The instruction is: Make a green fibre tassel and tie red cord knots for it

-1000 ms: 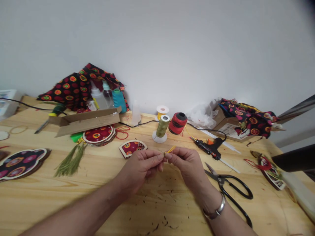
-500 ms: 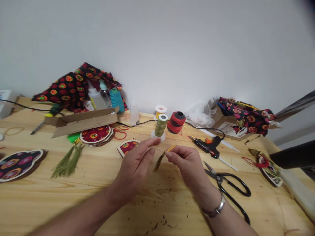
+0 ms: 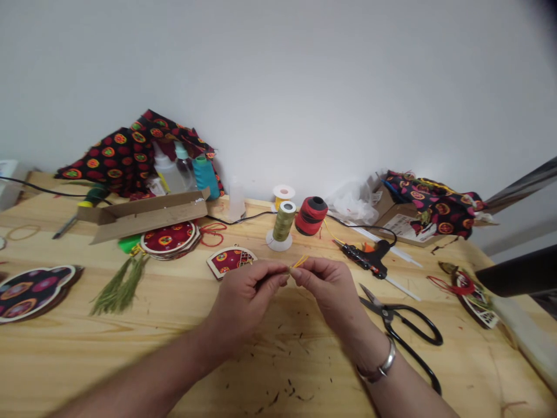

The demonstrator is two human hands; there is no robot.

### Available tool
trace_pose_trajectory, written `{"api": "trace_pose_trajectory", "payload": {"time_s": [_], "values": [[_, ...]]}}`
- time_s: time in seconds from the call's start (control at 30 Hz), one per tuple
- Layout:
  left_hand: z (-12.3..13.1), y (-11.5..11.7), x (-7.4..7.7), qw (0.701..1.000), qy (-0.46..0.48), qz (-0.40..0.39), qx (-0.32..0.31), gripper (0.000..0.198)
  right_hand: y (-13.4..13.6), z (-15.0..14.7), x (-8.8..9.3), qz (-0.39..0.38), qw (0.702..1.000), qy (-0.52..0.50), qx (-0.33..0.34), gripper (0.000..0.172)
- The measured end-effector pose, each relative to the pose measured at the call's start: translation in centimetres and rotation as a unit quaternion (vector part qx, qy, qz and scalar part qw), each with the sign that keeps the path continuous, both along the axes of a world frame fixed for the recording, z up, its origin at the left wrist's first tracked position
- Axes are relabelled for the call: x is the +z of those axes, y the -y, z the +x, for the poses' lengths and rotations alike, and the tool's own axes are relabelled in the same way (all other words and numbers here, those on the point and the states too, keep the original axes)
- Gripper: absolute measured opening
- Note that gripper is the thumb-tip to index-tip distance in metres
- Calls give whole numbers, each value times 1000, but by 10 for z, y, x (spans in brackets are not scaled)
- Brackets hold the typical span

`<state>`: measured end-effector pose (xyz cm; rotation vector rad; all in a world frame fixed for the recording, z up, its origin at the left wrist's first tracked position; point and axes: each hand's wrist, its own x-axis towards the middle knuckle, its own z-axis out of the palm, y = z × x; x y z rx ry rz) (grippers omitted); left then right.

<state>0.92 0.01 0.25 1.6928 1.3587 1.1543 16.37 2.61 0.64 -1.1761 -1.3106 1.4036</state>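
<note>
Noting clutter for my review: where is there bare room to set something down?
On the table, a bare patch lies between the left forearm and the cloud-shaped piece and green tassels. A nearly bare one lies right of the scissors, nearer than the red-corded ornament. Dark scraps lie between the forearms. Crowded: the back, around cardboard tray and olive spool.

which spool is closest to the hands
The olive spool, standing forward of the yellow spool behind it, red-black spool to its right and distant teal spool.

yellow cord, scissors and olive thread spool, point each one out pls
Yellow cord [image 3: 301, 261], head view, on its protruding strands.
Black-handled scissors [image 3: 386, 314], head view, on the pivot.
Olive thread spool [image 3: 284, 223], head view, on the wound thread.
</note>
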Motion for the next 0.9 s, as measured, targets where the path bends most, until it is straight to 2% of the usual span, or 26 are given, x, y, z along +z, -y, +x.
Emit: {"api": "trace_pose_trajectory", "payload": {"time_s": [0.1, 0.23, 0.33, 0.43, 0.53, 0.67, 0.9], "values": [[0, 0, 0, 1000, -17, 24, -2, 14, -1, 0, 0, -3, 1000, 3, -2, 17], [-1, 0, 1, 1000, -14, 15, -16, 14, -1, -1, 0, -2, 1000, 0, -5, 18], [-2, -1, 4, 999, 10, -31, -26, 13, 0, -1, 0, -4, 1000, -2, -7, 17], [-3, -4, 7, 990, 68, -115, -42, 14, 0, -1, -1, -8, 1000, -7, -8, 16], [-3, -7, 7, 962, 171, -198, -74, 16, 0, 0, -1, -9, 1000, -10, -4, 17], [-2, -8, 4, 904, 315, -270, -100, 15, 1, -1, 0, -13, 1000, -23, 2, 17], [-1, -8, 3, 826, 414, -369, -102, 11, 1, -2, 1, -19, 1000, -23, 5, 16]]}}
